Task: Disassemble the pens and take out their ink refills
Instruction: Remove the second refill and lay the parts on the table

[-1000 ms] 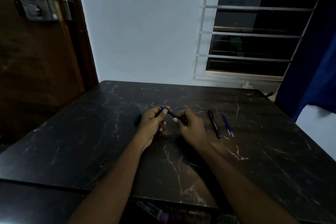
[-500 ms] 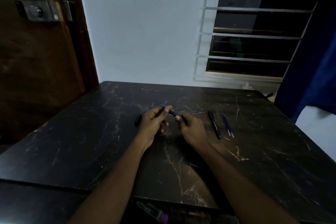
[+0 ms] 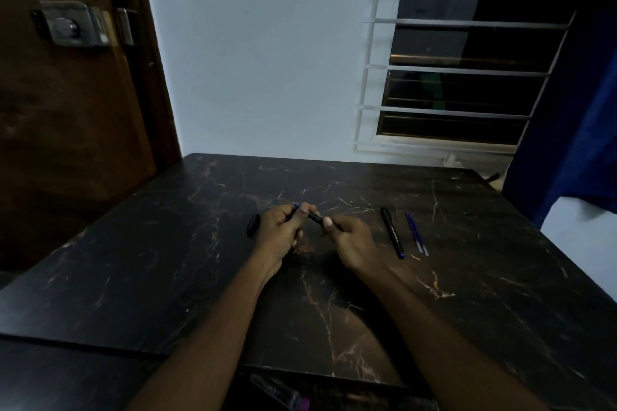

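On the dark table: one black pen gripped by left hand and right hand; second pen, two refills, one cap; held pen's ends hidden.

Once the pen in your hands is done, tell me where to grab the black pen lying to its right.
Take the black pen by the middle of its barrel, coming straight down from above with the right hand. It lies flat on the table, running near to far, with open space on both sides; the two refills lie apart to its right.

Black, pale-veined marble table; black pens; blue refills.
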